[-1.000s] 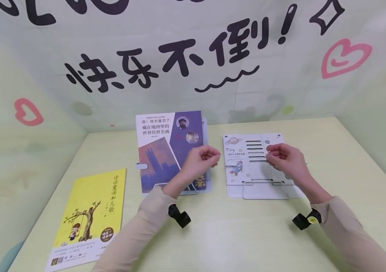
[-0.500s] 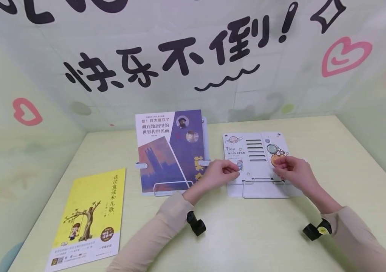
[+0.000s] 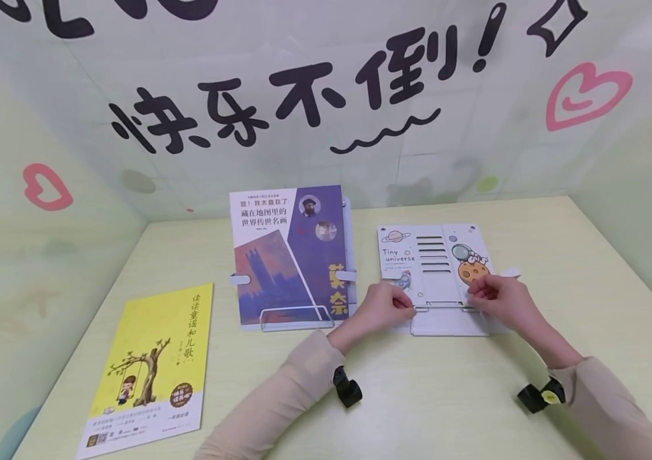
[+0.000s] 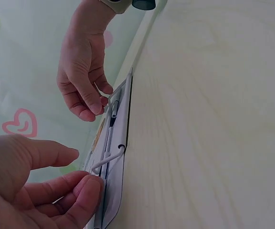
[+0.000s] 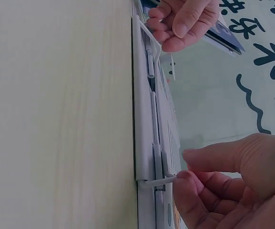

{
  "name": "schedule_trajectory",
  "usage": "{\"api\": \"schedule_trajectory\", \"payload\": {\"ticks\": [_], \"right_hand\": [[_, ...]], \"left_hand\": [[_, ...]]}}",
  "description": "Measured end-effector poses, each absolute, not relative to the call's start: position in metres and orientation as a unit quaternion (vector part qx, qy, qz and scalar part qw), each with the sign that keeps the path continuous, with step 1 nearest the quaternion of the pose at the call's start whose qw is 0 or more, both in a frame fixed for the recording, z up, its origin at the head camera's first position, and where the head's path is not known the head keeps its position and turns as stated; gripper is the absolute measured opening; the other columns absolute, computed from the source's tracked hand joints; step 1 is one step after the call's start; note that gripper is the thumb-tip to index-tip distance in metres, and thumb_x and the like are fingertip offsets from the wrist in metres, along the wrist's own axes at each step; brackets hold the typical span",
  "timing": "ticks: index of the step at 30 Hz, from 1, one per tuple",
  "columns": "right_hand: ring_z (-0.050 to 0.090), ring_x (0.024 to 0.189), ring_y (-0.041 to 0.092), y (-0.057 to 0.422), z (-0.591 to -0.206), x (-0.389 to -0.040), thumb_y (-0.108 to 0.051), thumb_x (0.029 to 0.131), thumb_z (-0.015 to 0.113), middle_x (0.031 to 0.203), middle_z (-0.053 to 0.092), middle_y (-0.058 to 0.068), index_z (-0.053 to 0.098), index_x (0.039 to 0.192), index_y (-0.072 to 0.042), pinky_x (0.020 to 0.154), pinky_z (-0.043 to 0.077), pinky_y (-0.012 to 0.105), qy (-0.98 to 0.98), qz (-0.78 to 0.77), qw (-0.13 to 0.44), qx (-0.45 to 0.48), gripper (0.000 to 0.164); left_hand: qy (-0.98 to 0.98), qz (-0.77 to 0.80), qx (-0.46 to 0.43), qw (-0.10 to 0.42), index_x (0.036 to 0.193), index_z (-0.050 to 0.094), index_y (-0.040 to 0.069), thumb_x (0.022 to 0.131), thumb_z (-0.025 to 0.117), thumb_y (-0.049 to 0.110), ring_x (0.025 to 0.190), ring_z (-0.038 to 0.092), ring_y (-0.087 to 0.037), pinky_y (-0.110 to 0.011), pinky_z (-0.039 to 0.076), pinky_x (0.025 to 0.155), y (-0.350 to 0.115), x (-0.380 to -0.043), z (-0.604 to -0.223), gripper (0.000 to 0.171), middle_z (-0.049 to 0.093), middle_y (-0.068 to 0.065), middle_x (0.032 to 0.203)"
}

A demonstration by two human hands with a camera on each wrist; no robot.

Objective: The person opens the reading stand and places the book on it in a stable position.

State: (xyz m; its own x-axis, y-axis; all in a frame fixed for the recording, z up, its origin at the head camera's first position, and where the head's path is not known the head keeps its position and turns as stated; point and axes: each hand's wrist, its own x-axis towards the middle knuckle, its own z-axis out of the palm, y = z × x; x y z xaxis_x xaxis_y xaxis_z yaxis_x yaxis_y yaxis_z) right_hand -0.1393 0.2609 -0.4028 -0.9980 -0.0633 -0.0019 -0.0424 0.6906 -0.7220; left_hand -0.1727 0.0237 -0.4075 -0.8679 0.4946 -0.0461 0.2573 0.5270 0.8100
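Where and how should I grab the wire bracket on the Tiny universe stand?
I'd pinch the wire bracket at its two sides, the left hand coming from the left, the right hand from the right. Both wrist views show those thin sides jutting from the Tiny universe stand, so a pinch should fit.

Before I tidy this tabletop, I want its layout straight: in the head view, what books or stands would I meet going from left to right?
Yellow book → purple-and-white book → white "Tiny universe" stand.
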Motion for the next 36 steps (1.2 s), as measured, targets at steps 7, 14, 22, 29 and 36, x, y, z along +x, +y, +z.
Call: {"api": "schedule_trajectory", "payload": {"ticks": [7, 14, 22, 29, 36], "right_hand": [[0.051, 0.067, 0.016, 0.264, -0.402, -0.138, -0.001, 0.078, 0.070, 0.072, 0.060, 0.004, 0.063, 0.083, 0.004, 0.054, 0.043, 0.020, 0.930, -0.363, 0.042, -0.033, 0.010], [0.052, 0.059, 0.013, 0.266, -0.399, -0.138, -0.004, 0.079, 0.069, 0.066, 0.059, 0.001, 0.065, 0.079, 0.004, 0.049, 0.044, 0.022, 0.934, -0.347, 0.080, -0.028, 0.009], [0.051, 0.054, 0.012, 0.267, -0.397, -0.141, -0.003, 0.076, 0.066, 0.062, 0.057, 0.000, 0.063, 0.075, 0.002, 0.046, 0.043, 0.023, 0.936, -0.329, 0.118, -0.040, 0.006], [0.049, 0.057, 0.011, 0.273, -0.399, -0.140, 0.000, 0.079, 0.066, 0.065, 0.055, 0.001, 0.060, 0.078, 0.003, 0.047, 0.043, 0.021, 0.924, -0.352, 0.122, -0.087, 0.007], [0.047, 0.059, 0.006, 0.281, -0.401, -0.135, 0.002, 0.083, 0.064, 0.069, 0.053, 0.002, 0.057, 0.083, 0.003, 0.051, 0.044, 0.020, 0.902, -0.396, 0.120, -0.120, 0.007]], "left_hand": [[0.883, 0.398, 0.215, 0.123, 0.075, 0.072, 0.001, 0.078, 0.072, 0.006, 0.057, 0.053, -0.004, -0.013, 0.044, 0.055, 0.030, -0.170, -0.410, 0.006, 0.066, -0.001, 0.067], [0.897, 0.371, 0.213, 0.112, 0.067, 0.070, 0.002, 0.075, 0.072, 0.003, 0.050, 0.050, -0.008, -0.014, 0.042, 0.050, 0.034, -0.169, -0.408, 0.008, 0.063, -0.002, 0.059], [0.909, 0.354, 0.194, 0.104, 0.061, 0.068, 0.004, 0.072, 0.072, 0.002, 0.048, 0.048, -0.008, -0.015, 0.038, 0.046, 0.038, -0.168, -0.408, 0.012, 0.059, 0.001, 0.055], [0.901, 0.375, 0.191, 0.106, 0.060, 0.067, 0.004, 0.071, 0.072, 0.001, 0.050, 0.047, -0.007, -0.014, 0.039, 0.051, 0.037, -0.167, -0.410, 0.012, 0.058, 0.002, 0.055], [0.880, 0.403, 0.217, 0.126, 0.061, 0.064, 0.005, 0.073, 0.069, 0.000, 0.050, 0.044, -0.004, -0.013, 0.037, 0.052, 0.033, -0.167, -0.414, 0.014, 0.052, 0.005, 0.054]]}}
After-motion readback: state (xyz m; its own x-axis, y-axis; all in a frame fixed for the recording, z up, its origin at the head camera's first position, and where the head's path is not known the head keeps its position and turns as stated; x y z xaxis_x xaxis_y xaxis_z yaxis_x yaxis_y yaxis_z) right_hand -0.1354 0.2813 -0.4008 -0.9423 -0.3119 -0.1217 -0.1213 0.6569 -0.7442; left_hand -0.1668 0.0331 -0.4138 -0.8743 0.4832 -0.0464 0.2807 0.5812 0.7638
